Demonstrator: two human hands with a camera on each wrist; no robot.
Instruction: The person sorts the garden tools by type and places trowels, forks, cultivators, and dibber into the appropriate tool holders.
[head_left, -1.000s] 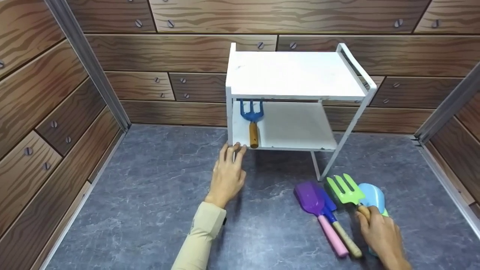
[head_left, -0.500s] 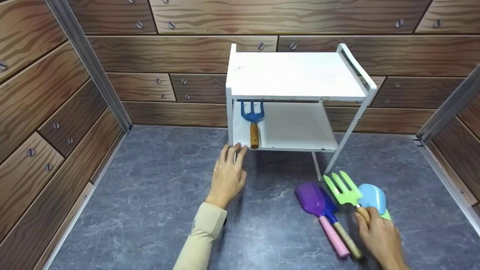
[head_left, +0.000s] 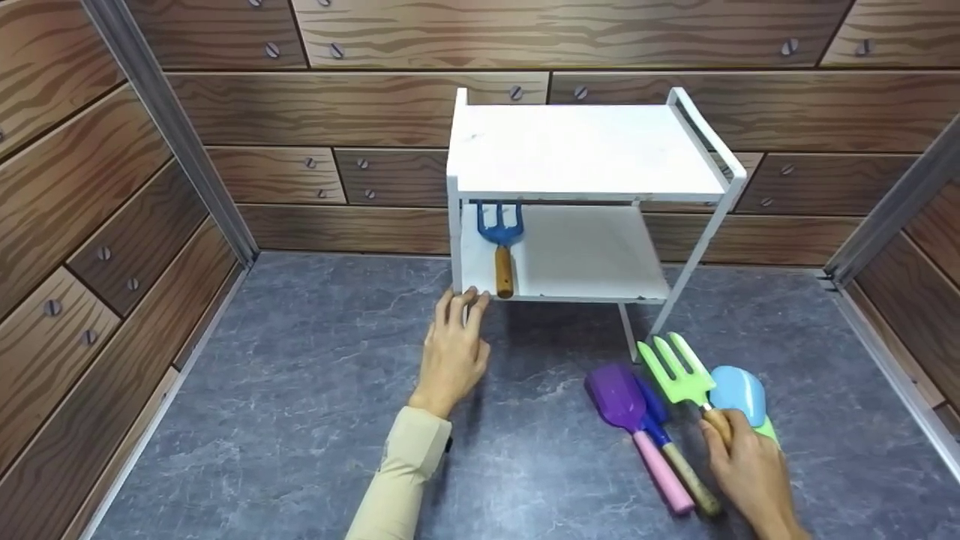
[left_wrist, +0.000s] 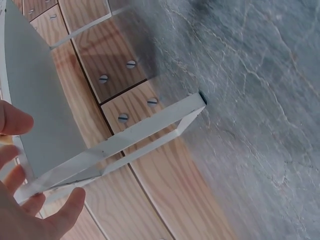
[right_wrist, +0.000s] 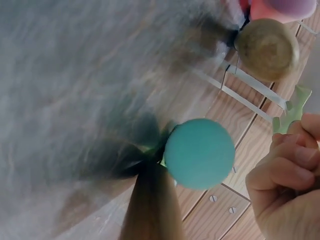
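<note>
My right hand [head_left: 750,465] grips the wooden handle of a green three-tined hand fork [head_left: 679,379], tines pointing away toward the white two-tier shelf rack [head_left: 592,150]. In the right wrist view the curled fingers cover much of that handle. My left hand [head_left: 452,356] is at the rack's lower left front corner. Its spread fingertips touch the front edge of the lower shelf and straddle the corner post, as the left wrist view shows. On that shelf lies a blue hand fork [head_left: 501,234], its wooden handle [head_left: 503,271] toward me, just right of those fingertips.
Left of my right hand, a purple shovel with a pink handle [head_left: 664,472] partly covers a blue trowel [head_left: 654,409] on the grey marbled floor [head_left: 300,390]. A light blue scoop [head_left: 739,394] lies beyond the hand. Wood-patterned walls [head_left: 337,105] enclose the space.
My right hand has moved slightly left and away from me with the green hand fork, its tines now nearer the rack's right front leg. My left hand stays at the rack corner.
</note>
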